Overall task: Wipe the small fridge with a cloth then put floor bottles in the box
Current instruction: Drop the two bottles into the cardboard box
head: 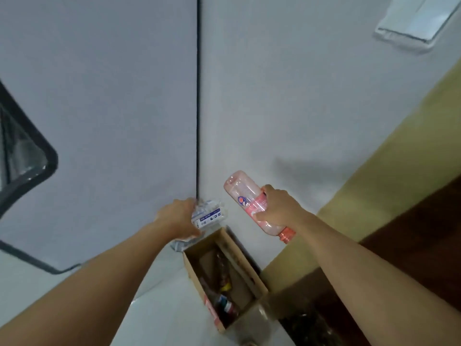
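Head view: left hand (178,216) fingers hold a clear bottle (208,217), right hand (278,208) fingers a pink bottle (245,196), above the box (252,278)

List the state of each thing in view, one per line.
left hand: gripping the clear bottle
clear bottle: held above the box, crumpled
right hand: gripping the pink bottle
pink bottle: held tilted, cap on, looks empty
cardboard box: open, bottles already inside

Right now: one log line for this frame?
phase: boxing bottles | left hand: clear bottle | right hand: pink bottle | cardboard box: open, below, bottles inside
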Demonstrator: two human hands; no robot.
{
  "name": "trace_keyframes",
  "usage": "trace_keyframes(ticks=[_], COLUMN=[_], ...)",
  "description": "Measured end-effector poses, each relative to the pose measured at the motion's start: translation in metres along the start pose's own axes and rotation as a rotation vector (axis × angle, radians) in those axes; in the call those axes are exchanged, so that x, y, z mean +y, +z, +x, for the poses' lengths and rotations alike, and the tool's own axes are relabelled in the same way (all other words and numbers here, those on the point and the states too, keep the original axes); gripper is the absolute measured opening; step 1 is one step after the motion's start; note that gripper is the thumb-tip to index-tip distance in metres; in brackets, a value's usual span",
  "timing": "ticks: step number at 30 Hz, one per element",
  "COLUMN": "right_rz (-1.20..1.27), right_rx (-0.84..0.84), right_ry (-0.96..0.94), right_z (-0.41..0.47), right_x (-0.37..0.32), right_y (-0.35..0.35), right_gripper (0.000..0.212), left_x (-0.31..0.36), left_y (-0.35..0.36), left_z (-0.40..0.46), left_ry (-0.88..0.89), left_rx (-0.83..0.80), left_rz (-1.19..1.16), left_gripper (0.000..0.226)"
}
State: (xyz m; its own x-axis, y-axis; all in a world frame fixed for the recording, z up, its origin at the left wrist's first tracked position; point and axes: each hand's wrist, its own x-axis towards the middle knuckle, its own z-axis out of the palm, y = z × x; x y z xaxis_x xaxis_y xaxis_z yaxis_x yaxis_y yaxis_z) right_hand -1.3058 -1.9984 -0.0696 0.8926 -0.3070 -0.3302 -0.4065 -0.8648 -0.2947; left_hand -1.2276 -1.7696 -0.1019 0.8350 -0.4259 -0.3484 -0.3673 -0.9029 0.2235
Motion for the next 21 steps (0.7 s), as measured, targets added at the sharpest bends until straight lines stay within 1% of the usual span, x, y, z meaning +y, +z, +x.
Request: trace_keyframes(ticks=[5,9,12,15,21], right_rz=[-0.012,-0.014,-0.017,-0.006,0.043], right_rx=[-0.132,-0.261,-0.331,-0.371,-0.467], right_ry=[-0.115,-0.15,-0.135,-0.085,0.019], right_z=[0.055,0.08,0.097,0.11,0.132], right_x=[0.033,0.052,0.065,0.082,0.129], right_y=[0.028,0.07,0.107,0.146,0.241], right_gripper=[0.062,0.061,0.066,0.064,0.068], left_x=[0.018,0.028,0.03,0.028,0.028], left_y=[0.062,0.115,0.155,0.196,0.289], left_z=[0.011,0.016,0.025,0.038,0.077], left_ry=[-0.194,-0.329,-0.41,-0.48,-0.608], left_rx=[-0.06,-0.055,-0.069,-0.097,-0.156], left_rz=[-0.138,-0.193,-0.254,-0.332,-0.511], left_gripper=[0.064,0.063,0.062,0.059,0.063])
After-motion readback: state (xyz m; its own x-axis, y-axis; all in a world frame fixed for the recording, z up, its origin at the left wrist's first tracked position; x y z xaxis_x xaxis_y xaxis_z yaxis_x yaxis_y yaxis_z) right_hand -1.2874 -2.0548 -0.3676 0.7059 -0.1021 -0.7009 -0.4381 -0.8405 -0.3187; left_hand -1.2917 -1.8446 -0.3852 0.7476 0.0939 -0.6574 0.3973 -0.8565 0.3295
